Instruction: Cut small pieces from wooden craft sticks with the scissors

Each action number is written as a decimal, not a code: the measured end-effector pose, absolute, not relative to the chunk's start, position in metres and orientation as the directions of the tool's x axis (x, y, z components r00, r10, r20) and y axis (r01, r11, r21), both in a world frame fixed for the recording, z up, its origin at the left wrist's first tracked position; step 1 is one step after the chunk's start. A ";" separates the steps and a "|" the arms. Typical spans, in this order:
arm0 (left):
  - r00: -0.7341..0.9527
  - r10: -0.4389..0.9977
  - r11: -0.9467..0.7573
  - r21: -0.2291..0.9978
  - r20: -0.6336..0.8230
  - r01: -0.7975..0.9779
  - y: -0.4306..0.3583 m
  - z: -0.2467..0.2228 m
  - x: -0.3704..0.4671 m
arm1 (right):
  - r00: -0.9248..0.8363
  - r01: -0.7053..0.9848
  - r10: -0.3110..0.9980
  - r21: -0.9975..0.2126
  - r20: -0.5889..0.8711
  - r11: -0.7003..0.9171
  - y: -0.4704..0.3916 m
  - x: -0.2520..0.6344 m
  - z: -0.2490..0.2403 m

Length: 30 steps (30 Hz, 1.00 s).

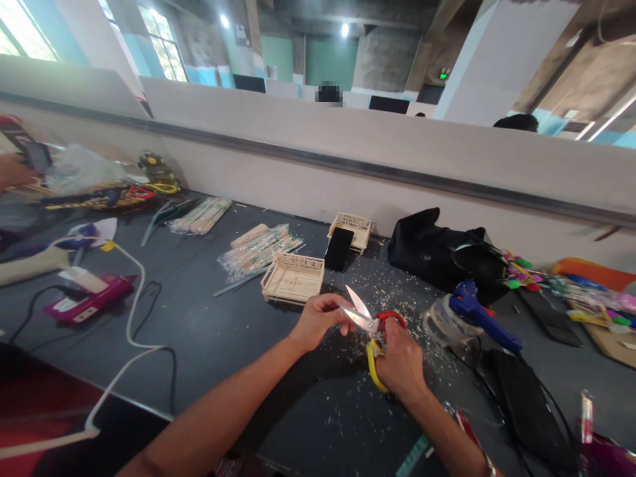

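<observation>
My right hand [401,358] grips a pair of scissors [366,322] by its red and yellow handles, with the blades spread apart. Close to the lower blade, my left hand [320,321] is closed in a pinch. Whatever sits between those fingertips is too small to make out. Just beyond the left hand stands a small wooden model bench [294,277] with slatted sides. A second model [360,227] of similar make is farther back, and a black phone [339,249] leans against it. Pale wood chips are scattered on the dark table around the scissors.
Plastic-wrapped wooden sticks [263,250] lie left of the bench. A black bag [442,248] rests against the partition [298,179]. On the right are a blue glue gun [484,318] and a black pouch [529,404]; on the left, a magenta glue gun [92,298] with cables.
</observation>
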<state>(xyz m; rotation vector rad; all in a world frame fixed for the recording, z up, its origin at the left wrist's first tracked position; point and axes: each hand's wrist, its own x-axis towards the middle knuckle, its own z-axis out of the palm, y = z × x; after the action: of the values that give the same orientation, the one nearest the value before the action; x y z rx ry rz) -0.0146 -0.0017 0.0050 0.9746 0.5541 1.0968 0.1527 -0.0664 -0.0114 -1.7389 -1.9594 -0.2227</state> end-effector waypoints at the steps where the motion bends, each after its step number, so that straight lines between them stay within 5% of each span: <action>1: 0.393 0.916 0.126 0.871 0.081 -0.474 -0.002 0.005 -0.015 | -0.056 0.963 0.881 -0.206 0.469 0.171 -0.067 0.153 -0.011; 30: 0.461 0.878 0.103 0.889 0.129 -0.446 0.000 0.009 -0.022 | -0.090 0.952 0.883 -0.220 0.460 0.212 -0.068 0.151 -0.012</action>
<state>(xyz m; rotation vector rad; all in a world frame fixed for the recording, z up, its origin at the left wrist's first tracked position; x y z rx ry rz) -0.0216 -0.0002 0.0093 1.0648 0.5010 1.0388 0.1509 -0.0677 -0.0116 -1.6946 -1.9958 -0.1835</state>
